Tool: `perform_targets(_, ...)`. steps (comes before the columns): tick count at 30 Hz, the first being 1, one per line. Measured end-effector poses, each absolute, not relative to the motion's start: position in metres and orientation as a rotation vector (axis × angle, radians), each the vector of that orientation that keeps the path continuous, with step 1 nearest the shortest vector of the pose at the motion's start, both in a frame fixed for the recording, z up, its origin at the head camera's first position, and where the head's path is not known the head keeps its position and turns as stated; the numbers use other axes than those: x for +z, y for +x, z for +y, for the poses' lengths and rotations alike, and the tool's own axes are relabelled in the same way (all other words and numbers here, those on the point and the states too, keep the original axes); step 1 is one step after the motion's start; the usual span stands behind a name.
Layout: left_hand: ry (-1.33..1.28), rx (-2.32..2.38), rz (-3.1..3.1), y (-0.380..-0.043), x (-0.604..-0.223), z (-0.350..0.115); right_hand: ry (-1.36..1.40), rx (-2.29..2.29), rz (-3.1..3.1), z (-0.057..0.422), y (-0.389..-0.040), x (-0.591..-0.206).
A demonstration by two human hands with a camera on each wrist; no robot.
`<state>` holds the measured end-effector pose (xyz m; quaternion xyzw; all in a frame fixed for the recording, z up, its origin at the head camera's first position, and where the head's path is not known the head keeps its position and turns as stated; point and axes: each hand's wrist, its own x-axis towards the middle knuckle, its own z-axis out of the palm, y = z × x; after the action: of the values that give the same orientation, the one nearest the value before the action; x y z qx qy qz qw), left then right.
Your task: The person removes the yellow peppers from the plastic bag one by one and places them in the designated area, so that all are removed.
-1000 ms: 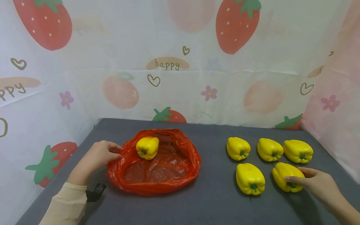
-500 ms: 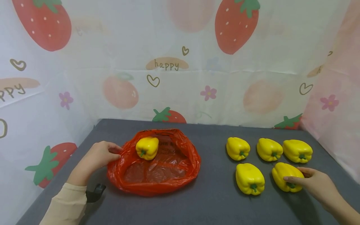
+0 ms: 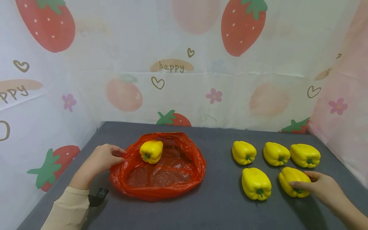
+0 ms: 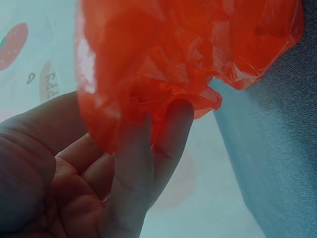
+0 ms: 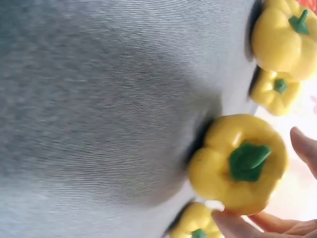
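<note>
In the head view my left hand [image 3: 105, 157] pinches the left edge of a red plastic bag [image 3: 155, 192]. The left wrist view shows the thin red plastic [image 4: 148, 54] between thumb and fingers. Inside the spread bag lies a yellow bell pepper [image 3: 151, 151]. My right hand [image 3: 326, 188] is at the front right bell pepper [image 3: 290, 182] on the table. Its fingers touch the pepper's right side, and the right wrist view shows the thumb [image 5: 306, 148] apart from the pepper [image 5: 237, 163].
Beside that pepper lies another yellow bell pepper [image 3: 256, 183]. A back row holds three more: a left pepper [image 3: 243, 152], a middle pepper [image 3: 276, 153] and a right pepper [image 3: 305, 155]. The dark grey table [image 3: 218, 204] ends at a printed cloth wall [image 3: 189, 95].
</note>
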<state>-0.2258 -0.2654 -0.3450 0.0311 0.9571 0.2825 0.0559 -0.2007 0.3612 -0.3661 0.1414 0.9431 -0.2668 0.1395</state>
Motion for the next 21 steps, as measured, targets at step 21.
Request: perform_targets(21, 0.088, 0.872, 2.923, -0.224, -0.344, -0.265, -0.183, -1.317, 2.696, 0.211, -0.218, -0.308)
